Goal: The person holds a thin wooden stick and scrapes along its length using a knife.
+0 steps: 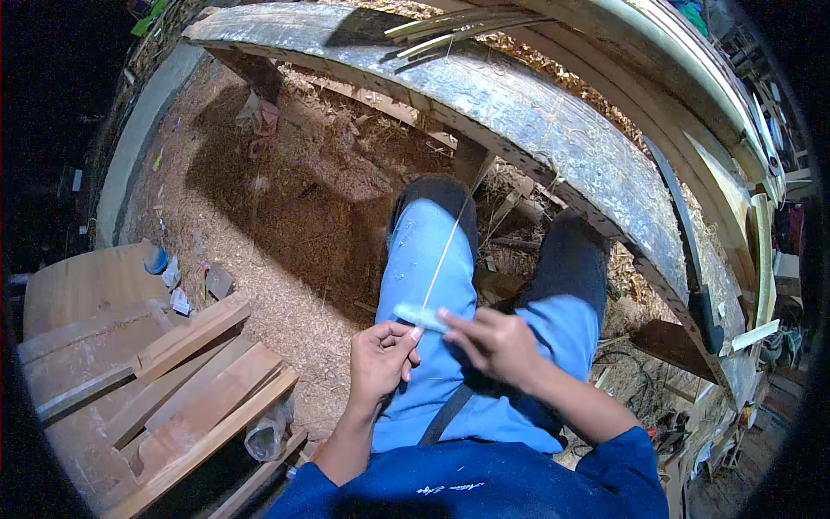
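Above my lap, my left hand (382, 356) pinches a small pale piece (420, 317) between thumb and fingers. My right hand (497, 343) meets the piece's other side with its fingertips, slightly blurred. From the piece a thin light strip (443, 259) rises over my thigh towards the knee. Whether the pale piece is cloth, paper or something else cannot be made out. A dark strap (448, 413) lies across my lap below the hands.
A long worn wooden bench (519, 108) curves ahead, with thin strips (467, 22) on top. A long dark-handled blade (683, 221) rests at its right. Wooden boards (203, 406) are stacked at the lower left. Shavings cover the ground (268, 324).
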`<action>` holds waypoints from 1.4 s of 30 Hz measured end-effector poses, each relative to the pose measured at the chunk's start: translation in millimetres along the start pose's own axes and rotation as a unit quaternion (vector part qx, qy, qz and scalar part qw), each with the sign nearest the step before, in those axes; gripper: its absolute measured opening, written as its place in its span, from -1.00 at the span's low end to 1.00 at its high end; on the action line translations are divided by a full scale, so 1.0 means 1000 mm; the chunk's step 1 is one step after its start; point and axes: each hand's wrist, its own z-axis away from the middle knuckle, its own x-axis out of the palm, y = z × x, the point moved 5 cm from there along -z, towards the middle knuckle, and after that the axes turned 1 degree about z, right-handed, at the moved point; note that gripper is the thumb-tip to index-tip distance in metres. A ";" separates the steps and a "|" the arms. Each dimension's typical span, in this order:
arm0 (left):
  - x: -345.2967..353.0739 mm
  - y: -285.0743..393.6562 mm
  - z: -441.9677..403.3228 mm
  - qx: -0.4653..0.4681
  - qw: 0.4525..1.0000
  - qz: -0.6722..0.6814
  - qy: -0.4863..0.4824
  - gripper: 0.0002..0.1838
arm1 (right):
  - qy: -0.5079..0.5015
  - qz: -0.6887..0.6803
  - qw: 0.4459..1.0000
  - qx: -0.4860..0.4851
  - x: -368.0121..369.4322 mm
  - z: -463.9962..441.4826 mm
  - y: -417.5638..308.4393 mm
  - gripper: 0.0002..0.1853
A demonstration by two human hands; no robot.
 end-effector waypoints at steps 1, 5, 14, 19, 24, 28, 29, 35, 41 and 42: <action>-0.001 -0.001 0.000 -0.001 1.000 -0.002 -0.002 -0.85 | -0.051 0.009 0.998 -0.033 0.004 0.004 -0.012 -0.62; -0.001 0.005 0.000 -0.003 1.000 -0.002 -0.011 -0.83 | 0.077 -0.044 0.996 0.008 0.006 -0.008 0.028 -0.56; -0.002 0.006 -0.003 -0.002 1.000 -0.005 -0.018 -0.83 | 0.068 -0.011 0.997 0.027 0.004 -0.011 0.029 -0.60; -0.005 -0.002 -0.002 0.002 1.000 -0.003 -0.006 -0.82 | -0.030 0.052 0.996 -0.060 0.005 0.004 -0.009 -0.58; -0.002 0.002 0.001 -0.006 1.000 -0.009 0.011 -0.82 | 0.052 0.040 0.997 0.034 -0.011 -0.019 0.023 -0.57; -0.004 -0.001 0.002 0.012 1.000 -0.006 0.009 -0.82 | 0.000 0.063 0.997 -0.039 -0.001 -0.005 0.003 -0.52; -0.005 -0.001 0.004 0.011 1.000 -0.009 0.010 -0.82 | 0.027 0.047 0.998 -0.029 -0.003 -0.010 0.012 -0.53; -0.013 -0.005 0.018 0.030 0.999 -0.014 0.013 -0.82 | -0.040 0.048 0.995 -0.075 0.001 -0.007 0.000 -0.59; -0.031 -0.023 0.044 0.029 0.999 -0.007 0.034 -0.83 | 0.095 0.008 0.993 0.066 -0.006 -0.021 0.037 -0.58; -0.033 -0.026 0.047 0.024 0.999 0.003 0.040 -0.84 | 0.034 0.019 0.999 -0.001 -0.001 -0.014 0.019 -0.58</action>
